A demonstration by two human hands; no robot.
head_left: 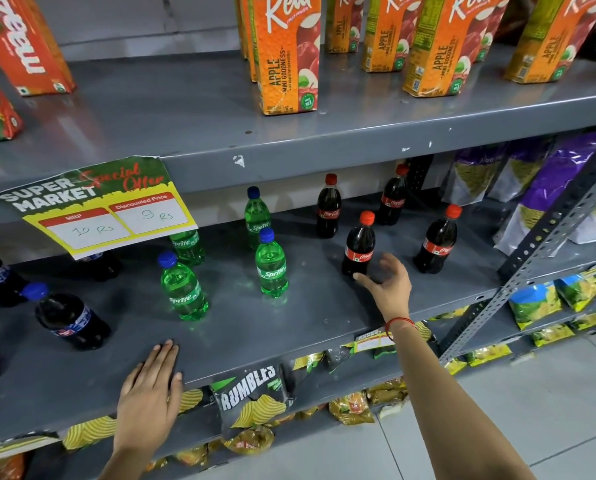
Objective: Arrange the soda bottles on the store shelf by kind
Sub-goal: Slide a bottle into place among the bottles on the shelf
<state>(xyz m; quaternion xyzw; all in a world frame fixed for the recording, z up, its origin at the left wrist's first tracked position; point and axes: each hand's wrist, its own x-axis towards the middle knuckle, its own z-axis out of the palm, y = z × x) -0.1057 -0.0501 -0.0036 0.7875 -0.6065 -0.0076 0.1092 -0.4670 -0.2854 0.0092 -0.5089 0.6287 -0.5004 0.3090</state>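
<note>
On the grey middle shelf (307, 327) stand several small soda bottles. Dark cola bottles with red caps are at the right: one nearest (358, 247), one further right (436, 244), two behind (328, 209) (393, 199). Green Sprite bottles with blue caps stand in the middle (271, 266) (182, 289) (256, 216), one partly behind the price sign (187, 245). Dark bottles with blue caps and blue labels are at the left (68, 317). My right hand (390, 284) is open just right of the nearest cola bottle, fingertips by its base. My left hand (151, 393) lies flat on the shelf's front edge.
A paper price sign (95, 206) hangs from the upper shelf edge. Juice cartons (286, 53) stand on the shelf above. Purple snack bags (546, 188) fill the right end. A perforated steel upright (532, 258) crosses at the right. Chip bags (251, 396) hang below.
</note>
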